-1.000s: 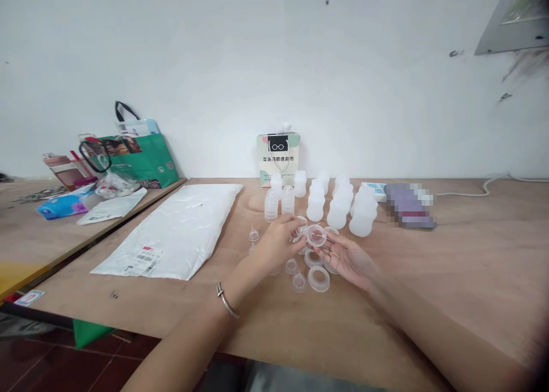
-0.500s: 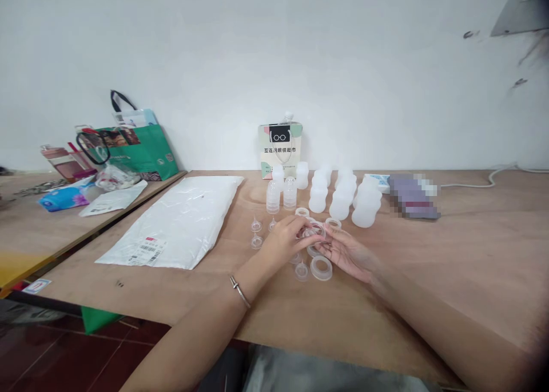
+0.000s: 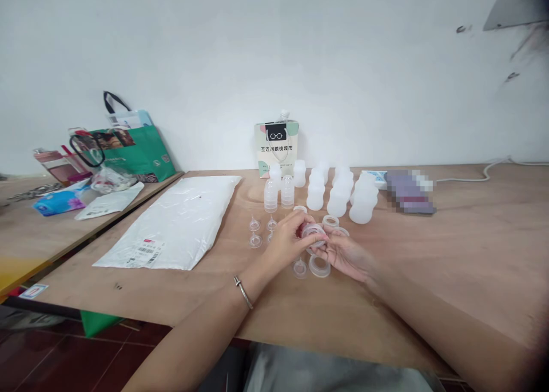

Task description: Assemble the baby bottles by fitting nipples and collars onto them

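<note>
Both hands meet over the middle of the table around a clear bottle collar ring [image 3: 314,234]. My left hand [image 3: 292,235] has its fingers and thumb closed on the ring's left side. From the right, my right hand [image 3: 345,254] pinches the same ring with thumb and fingertips. Whether a nipple sits inside the ring I cannot make out. Close below lie another collar ring [image 3: 319,266] and a clear bottle nipple [image 3: 301,268]. More nipples [image 3: 255,240] stand to the left of my left hand, and a ring [image 3: 330,221] lies just beyond my right hand.
Frosted white bottles [image 3: 337,200] stand in rows behind the hands, beside two clear domed caps [image 3: 270,196]. A white plastic mailer [image 3: 171,226] lies at left. Behind stands a paper bag [image 3: 277,140]; a blurred purple item [image 3: 409,193] is at right. A green bag [image 3: 150,152] occupies the left table.
The view has shifted slightly. The ring in my hands has tilted a little flatter, and both hands still hold it. Another ring beside my right hand now shows.
</note>
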`<state>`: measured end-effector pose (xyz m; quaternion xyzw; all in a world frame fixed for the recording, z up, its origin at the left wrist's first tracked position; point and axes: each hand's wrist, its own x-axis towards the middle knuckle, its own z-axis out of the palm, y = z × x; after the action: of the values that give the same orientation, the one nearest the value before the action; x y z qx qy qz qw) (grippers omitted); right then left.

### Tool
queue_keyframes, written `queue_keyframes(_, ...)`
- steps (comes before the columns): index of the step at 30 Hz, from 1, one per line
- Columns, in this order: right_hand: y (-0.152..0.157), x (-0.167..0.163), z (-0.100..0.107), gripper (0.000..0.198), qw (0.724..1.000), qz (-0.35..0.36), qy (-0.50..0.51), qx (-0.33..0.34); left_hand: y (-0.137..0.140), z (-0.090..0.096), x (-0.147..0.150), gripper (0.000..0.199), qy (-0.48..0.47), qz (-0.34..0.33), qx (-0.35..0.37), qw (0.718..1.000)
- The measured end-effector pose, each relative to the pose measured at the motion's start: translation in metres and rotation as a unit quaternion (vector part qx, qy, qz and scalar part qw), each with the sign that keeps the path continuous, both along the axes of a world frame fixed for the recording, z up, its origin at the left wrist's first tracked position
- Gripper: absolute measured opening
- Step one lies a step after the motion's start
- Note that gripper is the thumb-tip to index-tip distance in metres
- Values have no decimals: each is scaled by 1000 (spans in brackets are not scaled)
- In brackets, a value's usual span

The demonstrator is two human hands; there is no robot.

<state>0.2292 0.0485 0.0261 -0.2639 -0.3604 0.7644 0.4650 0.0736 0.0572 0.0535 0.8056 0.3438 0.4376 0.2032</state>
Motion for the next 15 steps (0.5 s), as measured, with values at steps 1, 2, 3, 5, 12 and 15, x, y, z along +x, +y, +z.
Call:
queue_keyframes(1,0,0,0,16,1000,-2,-13,4,0,0,1,24,-4,4,0,1000)
queue_keyframes(2,1,1,0,18,1000,-2,-27,9,-1,0,1,24,-5,4,-2,1000)
queue_keyframes(3,2,2,1,18,999,-2,-41,14,-1,0,0,24,-2,0,-6,1000)
queue_keyframes(5,4,5,3,19,998,-1,-64,21,0,1,-1,25,11,-23,-16,1000)
queue_keyframes(12,10,10,4,20,998,-10,-67,6,-2,6,-7,64,87,-90,16,992)
queue_keyframes(15,11,9,1,16,998,-7,-57,16,-3,5,-5,42,68,-46,61,995)
